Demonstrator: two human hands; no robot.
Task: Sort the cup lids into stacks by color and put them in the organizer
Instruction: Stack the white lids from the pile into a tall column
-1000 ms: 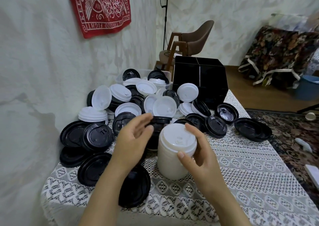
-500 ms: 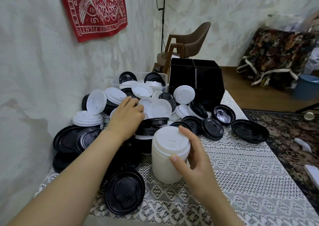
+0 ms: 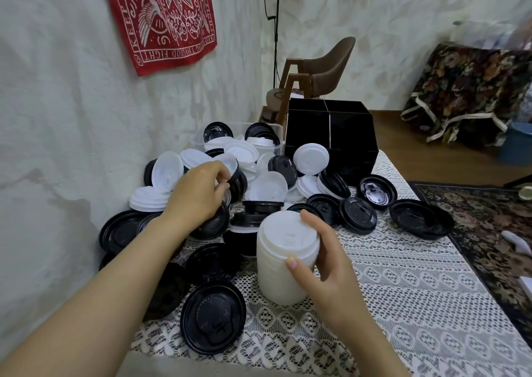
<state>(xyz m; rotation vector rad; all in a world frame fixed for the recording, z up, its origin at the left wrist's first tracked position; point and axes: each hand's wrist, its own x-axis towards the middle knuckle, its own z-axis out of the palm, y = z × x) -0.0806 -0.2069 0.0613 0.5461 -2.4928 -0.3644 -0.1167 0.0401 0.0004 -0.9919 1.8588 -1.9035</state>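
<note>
A tall stack of white lids (image 3: 283, 264) stands upright on the lace tablecloth (image 3: 403, 304). My right hand (image 3: 319, 264) grips its top, thumb in front and fingers behind. My left hand (image 3: 198, 192) reaches into the heap of black and white lids (image 3: 267, 186) and pinches the edge of a white lid (image 3: 230, 162) lying over black ones. The black organizer (image 3: 331, 134) with divided compartments stands behind the heap at the table's far end.
A clear plastic tub (image 3: 239, 137) holding lids sits by the wall left of the organizer. Loose black lids (image 3: 213, 317) lie near the front edge and to the right (image 3: 420, 218). The wall runs along the left. A chair (image 3: 316, 74) stands beyond the table.
My left hand has left the white stack and reached back left into the heap, where it now pinches a lid. My right hand stays on the stack.
</note>
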